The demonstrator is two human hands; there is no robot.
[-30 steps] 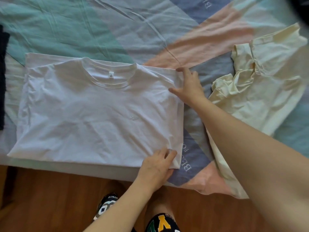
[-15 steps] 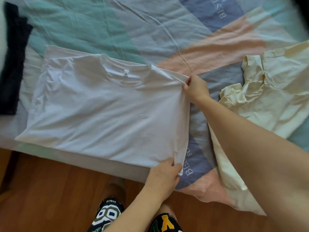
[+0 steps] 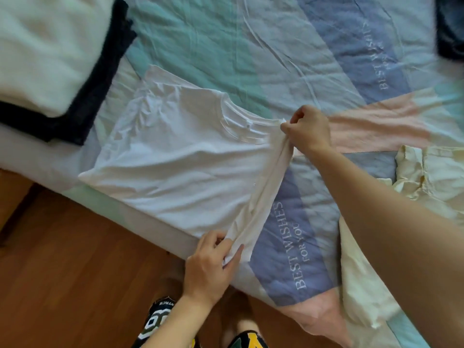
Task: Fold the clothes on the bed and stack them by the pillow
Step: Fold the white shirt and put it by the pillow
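A white T-shirt (image 3: 175,156) lies on the bed near its front edge, neckline toward the far side. My right hand (image 3: 307,129) grips its right shoulder edge by the collar and lifts it. My left hand (image 3: 211,262) pinches the bottom right corner of the hem at the bed's edge. The right side of the shirt is raised between my hands as a taut fold. A crumpled cream shirt (image 3: 426,177) lies to the right, partly under my right forearm. A white folded piece (image 3: 42,46) sits on a dark folded garment (image 3: 100,84) at the upper left.
The patchwork bedcover (image 3: 288,46) in teal, blue and pink spreads under everything. A dark object (image 3: 450,28) shows at the top right corner. Wooden floor (image 3: 75,272) runs along the front, where my legs in patterned shorts stand.
Both hands have closed on the shirt's right edge and lifted it off the bed, pulling it leftward. The view has swung, bringing the dark and white folded pieces in at the left.
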